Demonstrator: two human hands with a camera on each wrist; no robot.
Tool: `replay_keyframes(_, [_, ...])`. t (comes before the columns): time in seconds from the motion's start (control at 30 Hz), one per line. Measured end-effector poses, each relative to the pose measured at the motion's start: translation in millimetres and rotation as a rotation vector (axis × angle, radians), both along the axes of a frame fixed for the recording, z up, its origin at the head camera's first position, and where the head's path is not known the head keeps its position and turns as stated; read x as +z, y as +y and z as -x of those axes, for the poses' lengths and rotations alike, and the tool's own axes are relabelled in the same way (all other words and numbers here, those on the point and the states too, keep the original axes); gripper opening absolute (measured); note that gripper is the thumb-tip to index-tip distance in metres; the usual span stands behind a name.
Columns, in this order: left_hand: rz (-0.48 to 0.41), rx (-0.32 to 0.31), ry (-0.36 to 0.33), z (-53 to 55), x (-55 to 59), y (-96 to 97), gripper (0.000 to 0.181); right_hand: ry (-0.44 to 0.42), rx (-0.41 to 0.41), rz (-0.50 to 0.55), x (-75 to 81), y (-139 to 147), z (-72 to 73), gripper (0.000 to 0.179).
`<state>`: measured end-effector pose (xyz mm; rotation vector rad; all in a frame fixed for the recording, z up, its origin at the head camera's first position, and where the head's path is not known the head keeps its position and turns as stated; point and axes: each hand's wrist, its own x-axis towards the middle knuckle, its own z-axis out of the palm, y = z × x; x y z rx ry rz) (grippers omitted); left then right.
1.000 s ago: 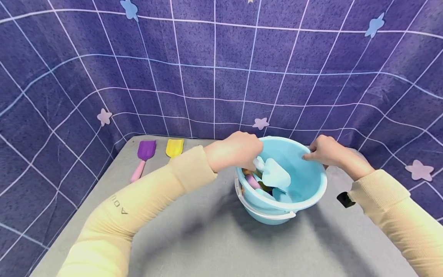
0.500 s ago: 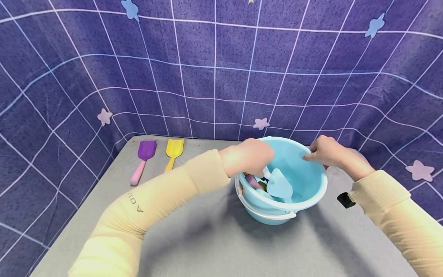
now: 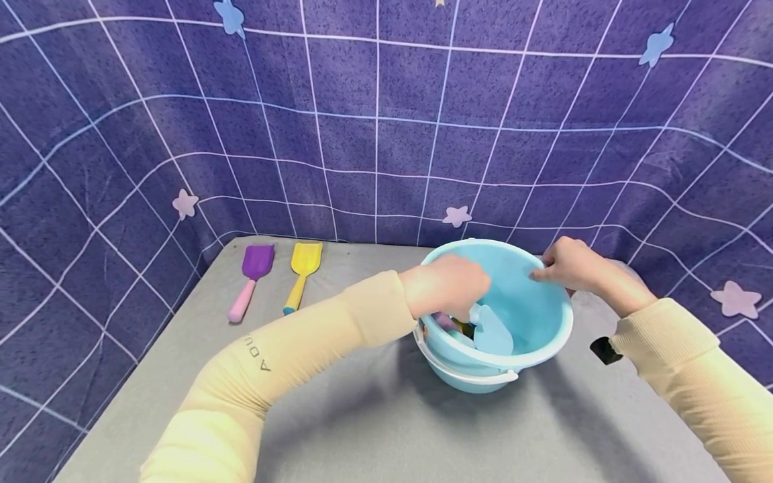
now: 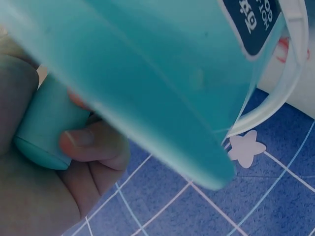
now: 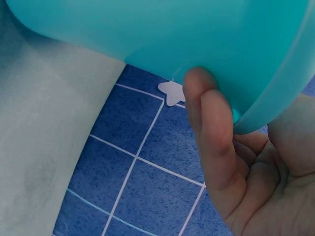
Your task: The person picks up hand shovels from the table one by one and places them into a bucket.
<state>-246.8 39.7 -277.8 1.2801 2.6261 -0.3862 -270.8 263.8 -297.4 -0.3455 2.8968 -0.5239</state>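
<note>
A light blue bucket (image 3: 534, 305) stands on the grey table, tilted slightly, with its white handle (image 3: 465, 372) hanging down the front. My right hand (image 3: 572, 270) grips the bucket's right rim, thumb inside and fingers against the outer wall (image 5: 147, 34). Over the left rim reaches my left hand (image 3: 449, 285), holding a light blue toy shovel (image 3: 493, 333) by its handle (image 4: 51, 123). The shovel's blade points down inside the bucket. Beside it in the bucket lie other toys, among them a purple piece (image 3: 445, 322), partly hidden by the left hand.
On the left of the table (image 3: 338, 429) lie a purple shovel (image 3: 258, 261) with a pink handle and a yellow shovel (image 3: 306, 260) with a blue handle end. A purple-blue cloth (image 3: 338, 134) with a grid and stars rises behind and at both sides.
My left hand has moved right and deeper into the bucket with the light blue shovel, whose blade sits lower. The yellow shovel's handle has come into full view. My right hand keeps its hold.
</note>
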Motion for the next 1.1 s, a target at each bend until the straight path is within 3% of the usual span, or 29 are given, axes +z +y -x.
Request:
replay_keyframes(0.53, [0.002, -0.027, 0.005, -3.2, -20.5, 9.4, 0.014, 0.006, -0.004, -0.004, 0.4, 0.2, -0.4, 0.036])
replay_keyframes(0.7, [0.019, 0.009, -0.019, -5.9, -28.1, 11.6, 0.011, 0.003, -0.004, 0.002, 0.2, -0.5, -0.7, 0.037])
replay_keyframes(1.1, [0.025, -0.009, -0.023, -4.6, -33.7, 14.9, 0.012, 0.034, 0.007, 0.003, -0.8, 0.4, -0.2, 0.04])
